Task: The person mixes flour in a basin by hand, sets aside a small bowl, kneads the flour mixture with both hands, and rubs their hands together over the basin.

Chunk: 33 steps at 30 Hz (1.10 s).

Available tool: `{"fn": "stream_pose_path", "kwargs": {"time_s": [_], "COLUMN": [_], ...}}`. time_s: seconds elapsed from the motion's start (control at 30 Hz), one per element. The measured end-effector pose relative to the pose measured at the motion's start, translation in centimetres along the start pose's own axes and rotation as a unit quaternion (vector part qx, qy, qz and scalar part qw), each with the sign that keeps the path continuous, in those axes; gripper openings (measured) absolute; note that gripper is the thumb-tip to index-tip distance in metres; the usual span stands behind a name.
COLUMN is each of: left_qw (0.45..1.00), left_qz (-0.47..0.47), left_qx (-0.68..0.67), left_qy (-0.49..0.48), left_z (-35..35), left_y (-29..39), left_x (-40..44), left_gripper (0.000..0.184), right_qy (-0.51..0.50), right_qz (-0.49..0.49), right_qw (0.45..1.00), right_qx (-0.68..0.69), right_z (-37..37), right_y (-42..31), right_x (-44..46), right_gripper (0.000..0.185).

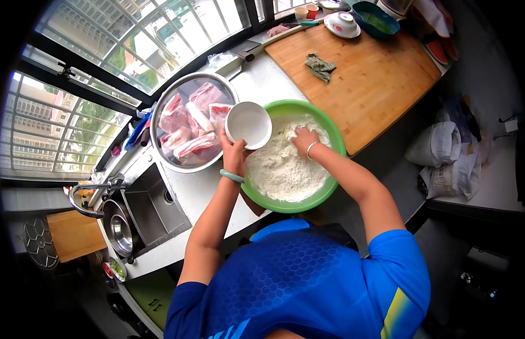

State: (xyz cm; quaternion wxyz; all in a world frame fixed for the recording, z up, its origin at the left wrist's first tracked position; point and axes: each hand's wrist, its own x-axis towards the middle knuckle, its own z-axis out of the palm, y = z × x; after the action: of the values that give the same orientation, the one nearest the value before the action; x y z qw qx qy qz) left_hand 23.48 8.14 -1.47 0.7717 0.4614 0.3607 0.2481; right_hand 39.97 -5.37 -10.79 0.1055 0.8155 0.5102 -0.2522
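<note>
My left hand (235, 153) grips the side of a white bowl (248, 125), held at the left rim of a large green basin (340, 133). Whatever liquid the bowl may contain, I cannot make out. Pale flour (282, 172) fills much of the basin, loose and a little lumpy. My right hand (305, 141) rests in the flour near the basin's far right side, fingers apart and fingertips partly hidden by it. Just left of the bowl stands a wide metal basin (161, 152) with several slabs of raw meat (197, 146).
Behind the green basin lies a wooden board (364, 85) with a crumpled green cloth (320, 68). A lidded white bowl (343, 24) and a teal basin (375, 20) stand at its back. The sink (155, 203) and faucet (87, 198) are at left; white sacks (443, 158) sit at right.
</note>
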Motion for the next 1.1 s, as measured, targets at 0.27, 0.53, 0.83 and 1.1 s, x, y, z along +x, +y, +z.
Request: {"fn": "stream_pose_path", "kwargs": {"time_s": [0.27, 0.53, 0.83, 1.1], "left_qw": [0.996, 0.990, 0.983, 0.964], "left_qz": [0.002, -0.008, -0.012, 0.048], "left_qx": [-0.094, -0.139, -0.155, -0.182], "left_qy": [-0.010, 0.029, 0.097, 0.188], "left_z": [-2.9, -5.4, -6.3, -2.9], "left_y": [0.1, -0.4, -2.9, -5.7], "left_x": [-3.7, -7.2, -9.5, -10.8], "left_gripper": [0.070, 0.068, 0.069, 0.069], "right_qy": [-0.019, 0.019, 0.041, 0.016], "right_qz": [-0.101, -0.112, -0.079, -0.357], "right_qw": [0.992, 0.992, 0.996, 0.933], "right_qx": [0.078, -0.060, -0.004, -0.047], "right_z": [-0.7, 1.7, -2.1, 4.2], "right_y": [-8.5, -6.8, -7.7, -10.3], "right_x": [1.3, 1.6, 4.8, 1.6], "right_gripper": [0.038, 0.030, 0.047, 0.049]}}
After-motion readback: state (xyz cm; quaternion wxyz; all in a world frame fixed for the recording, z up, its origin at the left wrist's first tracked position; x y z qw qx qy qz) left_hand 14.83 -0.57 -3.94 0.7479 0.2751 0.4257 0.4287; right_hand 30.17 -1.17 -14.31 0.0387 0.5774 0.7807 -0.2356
